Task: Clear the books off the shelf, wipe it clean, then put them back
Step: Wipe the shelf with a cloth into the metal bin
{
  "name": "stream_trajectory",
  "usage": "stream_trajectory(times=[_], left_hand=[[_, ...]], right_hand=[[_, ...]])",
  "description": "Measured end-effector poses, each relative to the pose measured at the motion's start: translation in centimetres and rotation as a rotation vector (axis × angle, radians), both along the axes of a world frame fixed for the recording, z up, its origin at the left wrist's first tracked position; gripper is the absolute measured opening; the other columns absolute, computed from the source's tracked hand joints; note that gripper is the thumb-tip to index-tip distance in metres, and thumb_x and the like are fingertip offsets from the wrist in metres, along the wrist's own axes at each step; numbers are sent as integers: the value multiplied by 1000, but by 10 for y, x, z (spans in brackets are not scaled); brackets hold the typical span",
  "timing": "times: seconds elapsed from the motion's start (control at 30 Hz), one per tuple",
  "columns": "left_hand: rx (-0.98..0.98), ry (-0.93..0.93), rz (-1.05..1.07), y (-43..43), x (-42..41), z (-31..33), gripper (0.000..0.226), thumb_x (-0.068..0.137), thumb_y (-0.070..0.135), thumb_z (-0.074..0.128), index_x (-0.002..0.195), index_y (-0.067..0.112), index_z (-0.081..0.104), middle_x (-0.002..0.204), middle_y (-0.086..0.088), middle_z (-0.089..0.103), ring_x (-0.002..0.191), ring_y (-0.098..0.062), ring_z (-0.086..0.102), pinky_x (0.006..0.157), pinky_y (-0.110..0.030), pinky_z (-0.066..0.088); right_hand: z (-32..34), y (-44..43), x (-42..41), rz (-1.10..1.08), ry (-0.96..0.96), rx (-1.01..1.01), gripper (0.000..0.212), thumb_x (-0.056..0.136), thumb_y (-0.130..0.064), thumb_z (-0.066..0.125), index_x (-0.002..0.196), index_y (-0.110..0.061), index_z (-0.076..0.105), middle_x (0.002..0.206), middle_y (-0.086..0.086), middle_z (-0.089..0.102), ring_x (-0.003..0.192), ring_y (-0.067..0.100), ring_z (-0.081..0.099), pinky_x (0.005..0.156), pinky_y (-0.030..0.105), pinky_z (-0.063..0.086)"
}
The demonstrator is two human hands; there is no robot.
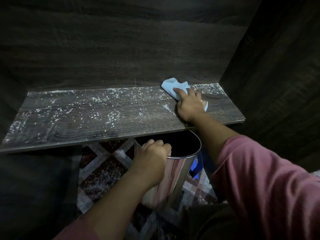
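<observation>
Right hand (189, 105) half-covering blue cloth (173, 86), dusty shelf (103, 115), bin (173, 170) interior dark

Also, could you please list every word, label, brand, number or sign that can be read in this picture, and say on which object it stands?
None: no readable text shows anywhere in the head view.
The shelf carries only white crumbs.
The blue cloth under the right hand is plain.
The shiny metal bin gripped by the left hand shows reflections, no label.
</observation>
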State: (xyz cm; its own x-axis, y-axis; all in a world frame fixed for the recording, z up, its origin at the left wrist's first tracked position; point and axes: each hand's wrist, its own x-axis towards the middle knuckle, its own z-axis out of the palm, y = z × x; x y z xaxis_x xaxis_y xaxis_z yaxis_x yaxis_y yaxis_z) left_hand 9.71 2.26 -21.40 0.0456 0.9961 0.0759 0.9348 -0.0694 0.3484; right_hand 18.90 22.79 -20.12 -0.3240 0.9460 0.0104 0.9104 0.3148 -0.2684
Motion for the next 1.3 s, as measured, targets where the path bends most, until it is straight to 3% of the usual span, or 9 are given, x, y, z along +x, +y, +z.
stream_trajectory(times=[0.17,0.3,0.53,0.7,0.87,1.0,1.1,1.2,1.3], left_hand=[[1,13,35,-4,-9,2,24,83,10,59,101,24,51,100,6,50,101,-16,44,78,-22,31],[-37,24,25,-6,-11,4,26,82,7,57,101,23,51,101,4,50,102,-18,45,90,-27,39],[-117,36,27,-6,-8,4,28,83,8,57,105,25,51,106,3,49,106,-18,44,97,-29,40],[-124,47,20,-6,-5,3,26,83,7,57,99,26,50,103,3,49,104,-18,44,92,-28,40],[-99,39,32,-10,-9,-3,23,82,6,55,97,23,51,97,4,48,98,-18,44,77,-23,30],[-86,18,41,-13,-16,-7,25,78,1,55,96,19,53,94,3,48,93,-19,44,79,-27,37],[-88,8,19,-13,-19,-7,28,77,-1,53,96,19,56,96,1,52,90,-19,44,78,-28,37],[-97,3,4,-12,-18,-8,29,79,-2,53,96,20,57,97,4,53,87,-15,39,73,-24,28],[-93,-28,6,-12,-17,-7,30,79,-2,56,97,22,56,95,7,50,86,-11,36,72,-23,29]], right_hand=[[-3,-22,-2,-46,9,25,56,94,-24,42,146,-43,31,149,7,30,129,33,26,102,52,26],[-5,-47,6,-3,-24,9,58,93,-22,43,146,-42,31,145,7,32,125,32,29,101,50,26],[4,-76,14,67,-56,-41,55,95,-21,43,145,-41,34,144,4,34,125,31,29,99,50,28],[3,-109,14,61,-64,-52,62,89,-15,47,144,-42,33,143,3,34,125,31,29,97,48,29],[19,-112,18,75,-44,-141,57,89,-13,45,137,-43,44,142,-1,39,127,29,33,100,49,29],[45,-109,18,117,-178,-244,50,90,-18,47,130,-49,50,143,0,43,131,28,39,106,49,32],[62,-104,20,130,-82,-316,52,86,-14,45,123,-49,57,138,-1,52,123,26,51,104,45,40],[71,-88,25,71,63,-195,54,84,-15,46,123,-51,57,133,-1,57,119,26,55,102,45,43],[56,-75,26,73,57,-53,54,87,-16,46,129,-50,52,142,0,45,130,29,42,107,52,34]])
